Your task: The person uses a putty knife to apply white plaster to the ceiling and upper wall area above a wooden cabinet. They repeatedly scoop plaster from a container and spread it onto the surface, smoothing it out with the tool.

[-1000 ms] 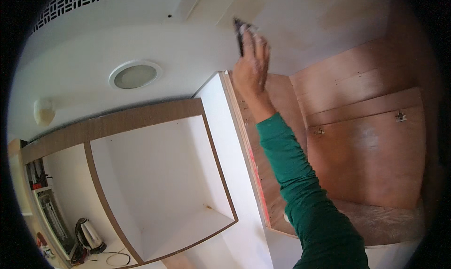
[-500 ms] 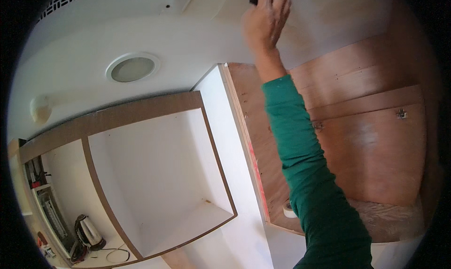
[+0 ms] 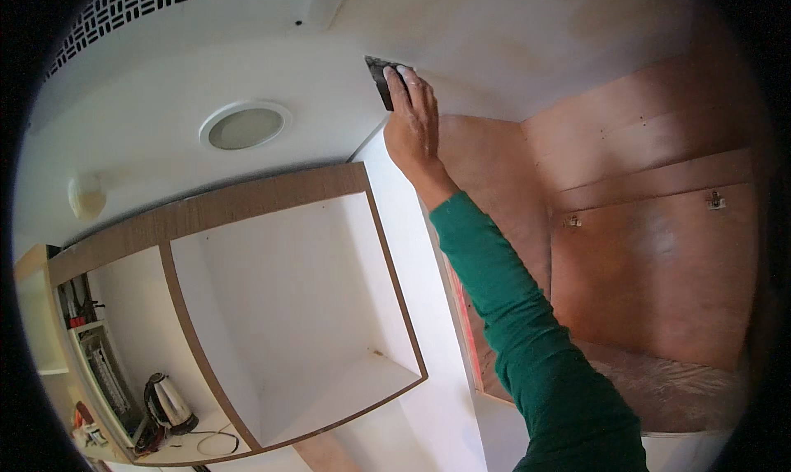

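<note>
My right hand (image 3: 414, 114) is raised to the white ceiling (image 3: 321, 77), its arm in a green sleeve. The fingers are closed round a flat, black scraper (image 3: 380, 81), whose far edge has a worn, greyish patch. That edge lies against the ceiling, or very near it, close to the corner of the cabinets. White dust marks the fingers. Part of the scraper is hidden behind the hand. My left hand is out of view.
A round ceiling light (image 3: 245, 126) and a patterned vent (image 3: 165, 19) sit to the left. Below stands an open white cabinet (image 3: 297, 307) with a brown frame, a kettle (image 3: 169, 404) in its left compartment. At right is an open wooden cupboard (image 3: 651, 274) with metal hinges.
My right hand has moved the scraper down and to the left in the picture, toward the cabinet corner. The view has shifted slightly.
</note>
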`<state>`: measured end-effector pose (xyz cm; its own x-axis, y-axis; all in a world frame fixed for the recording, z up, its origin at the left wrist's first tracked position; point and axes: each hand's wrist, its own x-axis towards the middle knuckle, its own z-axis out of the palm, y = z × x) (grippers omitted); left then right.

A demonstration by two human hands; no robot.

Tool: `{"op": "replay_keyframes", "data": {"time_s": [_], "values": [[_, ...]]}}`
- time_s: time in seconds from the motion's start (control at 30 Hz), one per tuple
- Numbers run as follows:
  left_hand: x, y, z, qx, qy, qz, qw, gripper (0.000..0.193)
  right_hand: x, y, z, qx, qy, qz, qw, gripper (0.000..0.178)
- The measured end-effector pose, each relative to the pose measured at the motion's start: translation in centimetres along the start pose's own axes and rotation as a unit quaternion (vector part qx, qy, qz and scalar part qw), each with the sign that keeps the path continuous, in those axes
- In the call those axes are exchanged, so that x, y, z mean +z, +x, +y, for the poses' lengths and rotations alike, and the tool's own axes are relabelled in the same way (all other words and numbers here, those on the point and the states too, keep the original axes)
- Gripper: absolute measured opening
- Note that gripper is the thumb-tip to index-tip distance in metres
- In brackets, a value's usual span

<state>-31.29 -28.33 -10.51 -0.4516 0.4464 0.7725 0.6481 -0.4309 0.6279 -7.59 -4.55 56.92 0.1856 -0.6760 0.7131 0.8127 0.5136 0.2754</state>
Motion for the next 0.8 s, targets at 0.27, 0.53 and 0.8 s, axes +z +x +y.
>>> {"op": "replay_keyframes", "data": {"time_s": [0.27,0.53,0.8], "values": [[0.2,0.5,-0.2,0.009,-0.012,-0.016,1.000,0.041,-10.1,10.8,1.7,-0.096,-0.077,0.188,0.975,0.064],[-0.1,0.2,-0.1,0.007,-0.013,-0.018,1.000,0.041,-4.9,11.6,3.1,-0.065,-0.102,0.188,0.975,0.064],[-0.3,0.1,0.2,0.007,-0.002,-0.006,1.000,0.042,-9.3,9.6,2.7,-0.084,-0.064,0.153,0.983,0.063]]}}
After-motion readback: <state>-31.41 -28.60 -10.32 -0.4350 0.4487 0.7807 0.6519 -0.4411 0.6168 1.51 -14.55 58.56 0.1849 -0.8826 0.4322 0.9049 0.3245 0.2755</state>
